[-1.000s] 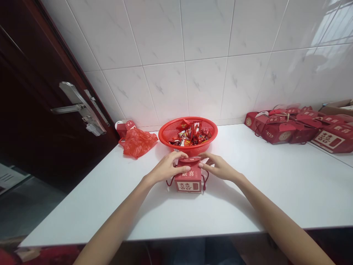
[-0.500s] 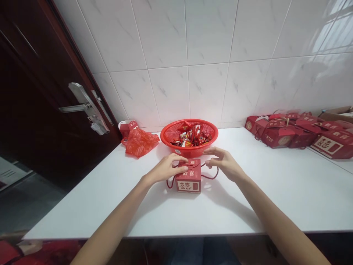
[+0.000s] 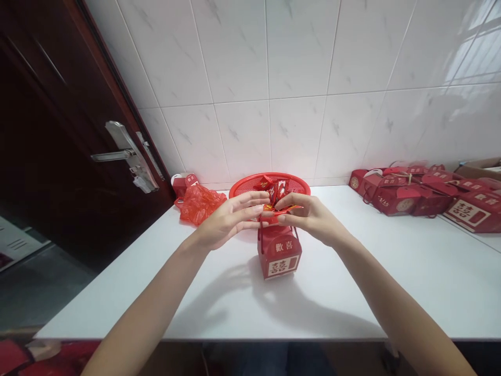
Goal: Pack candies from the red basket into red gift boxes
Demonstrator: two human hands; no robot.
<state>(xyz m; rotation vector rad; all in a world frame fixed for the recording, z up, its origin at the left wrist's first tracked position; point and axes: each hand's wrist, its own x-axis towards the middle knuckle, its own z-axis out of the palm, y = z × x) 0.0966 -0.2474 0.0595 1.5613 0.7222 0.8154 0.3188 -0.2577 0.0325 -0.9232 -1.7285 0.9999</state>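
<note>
A small red gift box (image 3: 279,248) with pale lettering and a cream label stands tilted in front of me, its dark red cord handles (image 3: 296,232) drawn upward. Fingers stretched and slightly apart, my left hand (image 3: 235,216) is at the upper left of the box, close to the cord; whether it touches cannot be made out. My right hand (image 3: 307,216) pinches at the top of the cords, thumb and fingertips near each other. Whether the box's base rests on the white table (image 3: 219,308) or hangs just above it is unclear.
Behind the hands stands a red plastic basket (image 3: 242,187) of wrapped sweets. A crumpled red plastic bag (image 3: 199,204) and a red box (image 3: 180,185) lie to its left. Several red boxes (image 3: 426,193) crowd the right, beside a cardboard box (image 3: 475,169). A tiled wall (image 3: 297,136) backs the table.
The cords have been pulled up from the box's sides, and the box has turned and tilted, its lettered flap now facing me. Both hands have risen above it.
</note>
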